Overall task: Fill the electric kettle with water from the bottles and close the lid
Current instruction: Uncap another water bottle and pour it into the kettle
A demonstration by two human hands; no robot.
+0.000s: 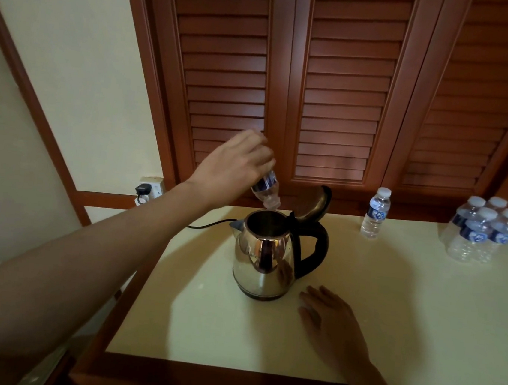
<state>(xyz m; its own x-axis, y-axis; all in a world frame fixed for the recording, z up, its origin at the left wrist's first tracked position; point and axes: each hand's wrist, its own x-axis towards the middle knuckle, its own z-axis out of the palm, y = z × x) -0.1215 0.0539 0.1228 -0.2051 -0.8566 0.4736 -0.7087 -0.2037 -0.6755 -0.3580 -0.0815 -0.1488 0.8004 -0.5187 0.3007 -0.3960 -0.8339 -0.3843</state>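
Upended over the open mouth of the shiny stainless-steel electric kettle with the black handle: a small clear plastic water bottle with a blue label, gripped round its base end by the left hand, fingers curled shut about it. Held that way, by judgement, to let gravity drain the last of it; neck down, base up, long axis tilted from about 11 o'clock at the base to 5 o'clock at the neck, mouth hovering just above the rim, not touching as far as can be told. No stream clearly visible; how much water is left, impossible to say.

Kettle standing upright near the middle of the cream-coloured tabletop with a wooden edge, spout toward 9 o'clock, handle toward 3 o'clock. Hinged metal lid flipped up and back toward 1 o'clock, clear of the pour. Black power cord trailing off at 10 o'clock toward a white wall socket.

Right hand laid flat on the tabletop at the kettle's 5 o'clock, fingers spread, empty, just beside the base; probably braced there for balance and ready for the lid.

Waiting at 2 o'clock: one capped, full clear bottle standing alone, and farther toward 3 o'clock a cluster of capped bottles. Lid closing not yet done.
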